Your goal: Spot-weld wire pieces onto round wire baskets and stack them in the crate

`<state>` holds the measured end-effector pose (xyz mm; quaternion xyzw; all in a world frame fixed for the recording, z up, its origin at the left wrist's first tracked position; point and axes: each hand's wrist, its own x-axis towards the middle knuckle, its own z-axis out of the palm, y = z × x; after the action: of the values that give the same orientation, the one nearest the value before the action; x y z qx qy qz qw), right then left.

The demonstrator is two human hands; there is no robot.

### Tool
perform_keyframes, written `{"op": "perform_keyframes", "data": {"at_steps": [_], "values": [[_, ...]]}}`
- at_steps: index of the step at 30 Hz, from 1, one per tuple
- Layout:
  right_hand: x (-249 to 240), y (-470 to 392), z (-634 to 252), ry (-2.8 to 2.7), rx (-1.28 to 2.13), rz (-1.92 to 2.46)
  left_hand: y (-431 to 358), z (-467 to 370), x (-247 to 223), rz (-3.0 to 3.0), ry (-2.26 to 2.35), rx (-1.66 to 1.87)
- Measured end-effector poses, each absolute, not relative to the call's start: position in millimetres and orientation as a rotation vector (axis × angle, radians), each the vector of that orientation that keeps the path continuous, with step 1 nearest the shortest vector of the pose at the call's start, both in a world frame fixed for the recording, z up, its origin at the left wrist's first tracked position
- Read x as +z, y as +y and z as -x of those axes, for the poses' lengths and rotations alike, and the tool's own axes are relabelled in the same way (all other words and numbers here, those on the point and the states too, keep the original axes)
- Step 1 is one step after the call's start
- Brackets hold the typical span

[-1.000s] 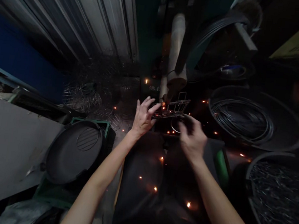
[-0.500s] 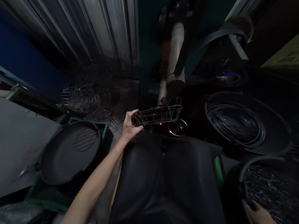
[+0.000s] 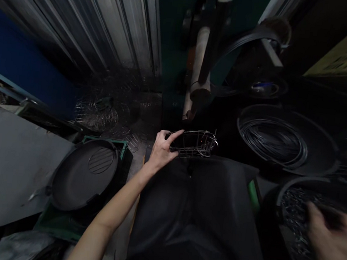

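Observation:
My left hand (image 3: pixel 162 150) grips one end of a wire basket (image 3: pixel 195 143), thumb and fingers closed on its frame. The basket is held just beyond my dark-clad lap, below the welding machine's cylindrical electrode arms (image 3: pixel 198 74). At the right, my right hand (image 3: pixel 332 238) is over a black tub (image 3: pixel 283 192) filled with small bent metal wire pieces (image 3: pixel 298 207). That hand is smeared by motion, so whether its fingers hold a piece is unclear.
A black basin (image 3: pixel 321 151) with coiled wire (image 3: pixel 272 141) stands at the right. On a green crate (image 3: pixel 123 146) at the left rests a round black tray (image 3: pixel 73 185) holding a wire grid (image 3: pixel 101 160). Loose wire grids (image 3: pixel 97 113) lie by the corrugated metal wall (image 3: pixel 110 22).
The wire basket has come away from the electrodes, turned and moved slightly towards me with my left hand. My right hand has shifted from the tub's near rim to over the metal pieces.

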<state>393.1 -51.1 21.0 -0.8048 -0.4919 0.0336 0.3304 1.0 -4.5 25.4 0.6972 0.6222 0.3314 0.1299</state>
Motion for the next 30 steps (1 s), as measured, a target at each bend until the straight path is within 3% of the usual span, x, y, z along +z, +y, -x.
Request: {"op": "perform_keyframes", "data": {"at_steps": [5,9,23,30], "values": [[70,-17,-253,-1.254,1.039,1.576,-2,-11,24,-2.164,1.881,0.902],[64,14,-199,-1.277,1.325,1.365,-2,-13,24,-2.275,1.924,0.843],[31,26,-151,-1.582,0.600,1.352,5,-1,16,-2.262,1.922,0.996],[21,38,-146,-1.620,0.462,1.277,16,4,8,-2.278,1.893,1.071]]}}
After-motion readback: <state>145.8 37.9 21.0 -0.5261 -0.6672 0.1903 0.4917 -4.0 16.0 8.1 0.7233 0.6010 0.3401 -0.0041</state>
